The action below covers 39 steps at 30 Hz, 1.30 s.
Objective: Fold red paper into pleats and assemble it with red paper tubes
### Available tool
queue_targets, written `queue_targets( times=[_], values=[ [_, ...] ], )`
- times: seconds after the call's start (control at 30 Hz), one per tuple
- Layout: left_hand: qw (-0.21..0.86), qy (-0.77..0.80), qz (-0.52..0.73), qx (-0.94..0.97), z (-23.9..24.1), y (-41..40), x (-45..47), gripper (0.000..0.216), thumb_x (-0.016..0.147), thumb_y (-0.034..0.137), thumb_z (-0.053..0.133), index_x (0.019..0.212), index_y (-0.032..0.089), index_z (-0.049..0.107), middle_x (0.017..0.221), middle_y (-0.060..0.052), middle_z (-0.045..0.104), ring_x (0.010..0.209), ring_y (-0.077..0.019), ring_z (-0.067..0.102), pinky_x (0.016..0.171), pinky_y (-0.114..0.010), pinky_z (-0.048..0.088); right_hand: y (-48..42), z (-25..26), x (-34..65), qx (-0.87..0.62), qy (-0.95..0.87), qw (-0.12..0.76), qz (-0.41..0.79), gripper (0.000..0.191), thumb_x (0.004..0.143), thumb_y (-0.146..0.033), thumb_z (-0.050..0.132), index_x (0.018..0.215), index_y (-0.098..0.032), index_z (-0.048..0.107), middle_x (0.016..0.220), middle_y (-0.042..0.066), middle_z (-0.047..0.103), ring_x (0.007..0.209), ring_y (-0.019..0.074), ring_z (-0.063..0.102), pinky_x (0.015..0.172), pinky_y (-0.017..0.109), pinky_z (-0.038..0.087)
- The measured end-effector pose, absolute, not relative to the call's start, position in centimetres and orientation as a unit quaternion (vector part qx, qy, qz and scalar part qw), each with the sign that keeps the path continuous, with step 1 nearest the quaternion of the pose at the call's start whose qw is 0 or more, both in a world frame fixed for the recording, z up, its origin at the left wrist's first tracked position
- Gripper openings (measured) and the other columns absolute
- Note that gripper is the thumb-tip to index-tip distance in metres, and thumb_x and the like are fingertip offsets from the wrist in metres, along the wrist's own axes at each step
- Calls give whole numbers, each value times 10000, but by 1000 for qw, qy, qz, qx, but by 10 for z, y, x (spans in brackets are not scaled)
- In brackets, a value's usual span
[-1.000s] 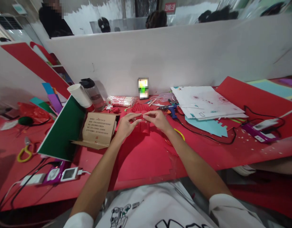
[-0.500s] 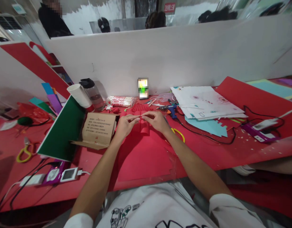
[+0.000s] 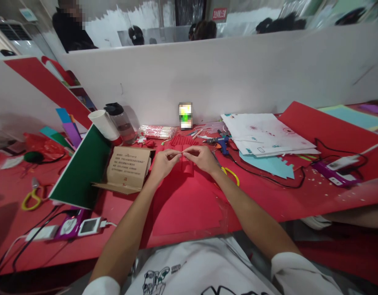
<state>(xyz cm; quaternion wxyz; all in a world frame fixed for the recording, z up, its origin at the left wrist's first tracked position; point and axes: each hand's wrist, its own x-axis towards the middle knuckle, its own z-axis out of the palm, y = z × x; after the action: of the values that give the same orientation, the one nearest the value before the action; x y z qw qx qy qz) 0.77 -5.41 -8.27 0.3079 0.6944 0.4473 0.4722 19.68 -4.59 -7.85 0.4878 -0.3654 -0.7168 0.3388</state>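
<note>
The left hand (image 3: 164,164) and right hand (image 3: 200,159) nearly meet over red paper (image 3: 187,168); each pinches thumb to finger, on what I cannot tell. A glue gun (image 3: 222,144) lies nearby.

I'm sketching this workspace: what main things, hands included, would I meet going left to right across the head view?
Scissors → green board → cardboard box → left hand → right hand → light-blue paper → purple power strip
</note>
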Motion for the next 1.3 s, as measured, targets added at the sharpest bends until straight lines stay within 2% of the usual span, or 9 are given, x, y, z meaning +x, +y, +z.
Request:
queue_targets(
  times=[0.2, 0.37, 0.5, 0.67, 0.9, 1.0, 1.3],
  values=[
    [349, 441, 475, 677, -85, -51, 6, 226, 794, 371, 722, 839, 156, 772, 722, -42, 735, 656, -158, 654, 680, -284, 533, -38, -86, 201, -344, -701, 483, 397, 257, 809, -402, 733, 927, -182, 793, 902, 71, 785, 793, 196, 717, 753, 316, 564],
    [399, 423, 483, 655, -89, -47, 5, 268, 763, 402, 751, 887, 167, 785, 777, -53, 756, 675, -167, 665, 698, -306, 558, -31, -92, 205, -341, -675, 468, 457, 315, 765, -450, 771, 957, -202, 803, 873, 53, 786, 730, 178, 713, 716, 315, 580],
    [332, 411, 471, 706, -87, -51, 7, 226, 826, 346, 706, 962, 187, 789, 847, -54, 745, 724, -150, 633, 736, -290, 530, -32, -90, 205, -355, -618, 497, 495, 299, 718, -424, 808, 911, -197, 802, 816, 42, 773, 683, 162, 696, 667, 299, 581],
    [266, 392, 467, 746, -82, -58, 11, 273, 843, 307, 711, 1096, 213, 750, 954, -52, 713, 791, -148, 614, 788, -282, 514, -33, -87, 203, -366, -551, 522, 538, 311, 656, -407, 853, 872, -194, 784, 823, 38, 766, 642, 138, 677, 621, 267, 573],
    [248, 393, 451, 762, -83, -56, 9, 186, 902, 340, 647, 993, 200, 729, 936, -47, 704, 754, -145, 584, 745, -262, 481, -32, -91, 198, -367, -515, 521, 573, 359, 604, -424, 883, 833, -187, 741, 763, 4, 723, 643, 126, 662, 615, 253, 565],
    [239, 404, 457, 755, -85, -56, 9, 180, 896, 332, 658, 1007, 201, 709, 926, -32, 700, 727, -138, 554, 715, -250, 462, -33, -90, 198, -356, -516, 507, 591, 368, 606, -433, 889, 831, -187, 736, 774, 2, 716, 637, 114, 654, 627, 245, 569],
    [233, 390, 456, 765, -78, -60, 9, 199, 915, 356, 645, 1012, 199, 719, 960, -51, 710, 747, -141, 575, 756, -265, 484, -37, -86, 198, -349, -504, 493, 618, 379, 596, -440, 905, 814, -184, 732, 759, -3, 706, 609, 98, 644, 611, 221, 565]
  ],
)
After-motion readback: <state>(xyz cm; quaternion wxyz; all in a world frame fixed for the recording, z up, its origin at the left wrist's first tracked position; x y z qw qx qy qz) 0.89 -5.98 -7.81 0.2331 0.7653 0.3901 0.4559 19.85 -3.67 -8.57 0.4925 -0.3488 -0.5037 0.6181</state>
